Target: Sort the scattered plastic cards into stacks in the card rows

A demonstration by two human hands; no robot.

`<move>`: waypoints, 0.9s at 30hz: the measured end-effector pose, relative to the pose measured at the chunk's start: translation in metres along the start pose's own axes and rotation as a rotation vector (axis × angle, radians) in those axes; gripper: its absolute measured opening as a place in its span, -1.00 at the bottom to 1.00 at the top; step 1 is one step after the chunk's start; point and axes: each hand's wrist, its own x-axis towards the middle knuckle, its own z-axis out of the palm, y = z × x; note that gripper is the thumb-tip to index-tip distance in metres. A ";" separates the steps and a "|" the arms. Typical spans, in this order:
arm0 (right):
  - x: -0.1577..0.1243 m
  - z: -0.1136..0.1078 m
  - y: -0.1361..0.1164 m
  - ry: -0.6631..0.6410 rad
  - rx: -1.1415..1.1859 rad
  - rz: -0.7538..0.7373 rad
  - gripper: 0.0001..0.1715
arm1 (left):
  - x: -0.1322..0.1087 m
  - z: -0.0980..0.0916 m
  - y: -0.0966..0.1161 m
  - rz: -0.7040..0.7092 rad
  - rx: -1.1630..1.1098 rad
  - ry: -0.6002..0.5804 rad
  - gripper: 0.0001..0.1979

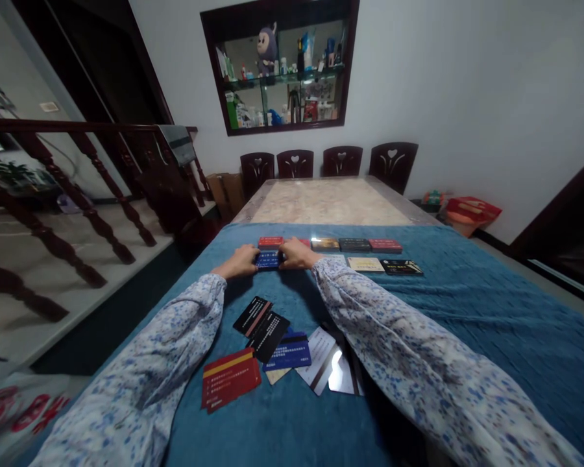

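Note:
A blue card (269, 260) with white print, maybe the top of a small stack, lies between my two hands on the blue cloth. My left hand (243, 261) grips its left edge, and my right hand (296, 255) grips the right edge. Just behind it sits a red card stack (271, 242). To the right in that back row are a gold stack (325, 244), a dark stack (354, 244) and another red stack (385, 246). Right of my right hand lie a cream card (366, 264) and a black-and-gold card (401, 267). My right wrist partly hides a pale card.
Nearer me lie loose cards: red cards (231, 379), black cards (271, 336), a blue card (287, 351) and white cards (316, 359), some under my right sleeve. The blue cloth (472, 324) covers the near table; chairs (343, 161) stand beyond. A wooden railing (78, 149) runs at left.

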 end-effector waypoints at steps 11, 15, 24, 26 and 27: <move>0.009 -0.007 -0.002 -0.088 -0.018 0.044 -0.57 | 0.022 0.002 -0.012 0.075 0.103 -0.072 -0.58; 0.010 -0.005 -0.001 -0.113 0.008 0.073 -0.53 | 0.025 0.004 -0.013 0.076 0.084 -0.086 -0.58; 0.015 0.002 0.006 -0.138 0.074 0.061 -0.54 | 0.029 0.004 -0.019 0.110 0.021 -0.148 -0.62; 0.015 0.003 0.007 -0.142 0.077 0.056 -0.54 | 0.030 0.004 -0.020 0.124 0.027 -0.147 -0.63; 0.016 0.003 0.007 -0.143 0.077 0.055 -0.54 | 0.031 0.004 -0.021 0.128 0.032 -0.148 -0.63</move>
